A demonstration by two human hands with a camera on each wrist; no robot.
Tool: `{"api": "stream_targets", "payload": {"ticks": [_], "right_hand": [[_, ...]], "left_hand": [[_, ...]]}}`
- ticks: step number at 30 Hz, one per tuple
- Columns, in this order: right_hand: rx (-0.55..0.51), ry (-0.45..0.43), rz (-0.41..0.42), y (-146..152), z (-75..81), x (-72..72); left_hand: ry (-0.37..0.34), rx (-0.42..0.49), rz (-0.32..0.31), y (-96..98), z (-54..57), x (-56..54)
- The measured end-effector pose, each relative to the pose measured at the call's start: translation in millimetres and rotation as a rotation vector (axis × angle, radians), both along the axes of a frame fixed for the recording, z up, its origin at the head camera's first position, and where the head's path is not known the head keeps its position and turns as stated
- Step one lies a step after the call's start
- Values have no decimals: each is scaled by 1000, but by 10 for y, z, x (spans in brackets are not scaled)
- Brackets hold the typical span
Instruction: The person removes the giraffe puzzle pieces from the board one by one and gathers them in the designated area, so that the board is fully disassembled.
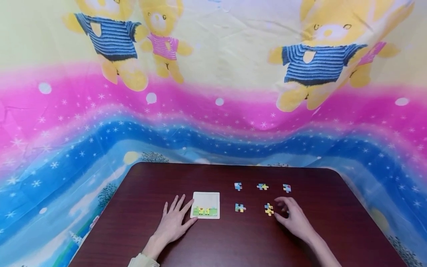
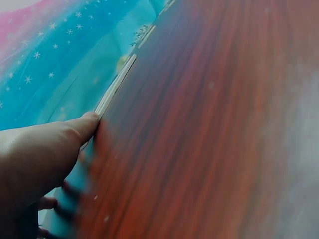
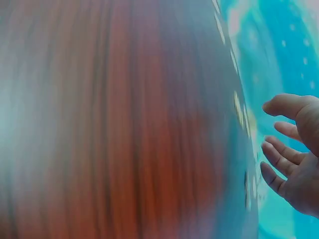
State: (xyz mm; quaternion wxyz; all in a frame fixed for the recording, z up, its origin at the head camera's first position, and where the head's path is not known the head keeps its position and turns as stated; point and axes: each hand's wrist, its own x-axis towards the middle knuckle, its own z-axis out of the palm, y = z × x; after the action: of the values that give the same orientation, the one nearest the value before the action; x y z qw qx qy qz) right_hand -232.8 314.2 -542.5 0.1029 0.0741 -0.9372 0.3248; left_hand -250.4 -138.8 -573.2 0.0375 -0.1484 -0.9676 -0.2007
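Note:
My left hand (image 1: 174, 222) lies with fingers spread and straight, its thumb and index finger at the left edge of a square puzzle board (image 1: 207, 202). The board has a white frame and a green strip with yellow figures along its lower part. In the left wrist view the thumb (image 2: 87, 124) meets the board's edge (image 2: 117, 87). My right hand (image 1: 295, 217) hovers beside a yellow and blue puzzle piece (image 1: 269, 209), fingers loosely bent, thumb tip close to the piece. In the right wrist view that hand (image 3: 294, 149) has its fingers apart with nothing between them.
More puzzle pieces lie apart on the dark wooden table (image 1: 233, 244): one at the lower left (image 1: 240, 207), and a back row with a left piece (image 1: 238, 186), a middle piece (image 1: 262, 187) and a right piece (image 1: 287, 188). A bear-print curtain (image 1: 213, 122) hangs behind the table.

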Motion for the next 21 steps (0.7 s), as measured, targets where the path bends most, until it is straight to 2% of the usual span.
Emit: {"api": "stream_targets", "payload": {"ticks": [4,7,17,20,21], "right_hand": [[-38,-69,67,-333,48,-47],[-51,-87,145,-592,69,-88],[-86,6,422,-1430,111,-217],[-102,43,488,-1648,35,-273],[-102,80,512,-1706,-56,-323]], "left_hand": [[4,5,-16,-53,31,-13],[12,5,-35,-93,38,-23],[51,-39,-64,-182,63,-45],[58,-51,-68,-187,59,-38],[66,-51,-71,-188,53,-36]]}}
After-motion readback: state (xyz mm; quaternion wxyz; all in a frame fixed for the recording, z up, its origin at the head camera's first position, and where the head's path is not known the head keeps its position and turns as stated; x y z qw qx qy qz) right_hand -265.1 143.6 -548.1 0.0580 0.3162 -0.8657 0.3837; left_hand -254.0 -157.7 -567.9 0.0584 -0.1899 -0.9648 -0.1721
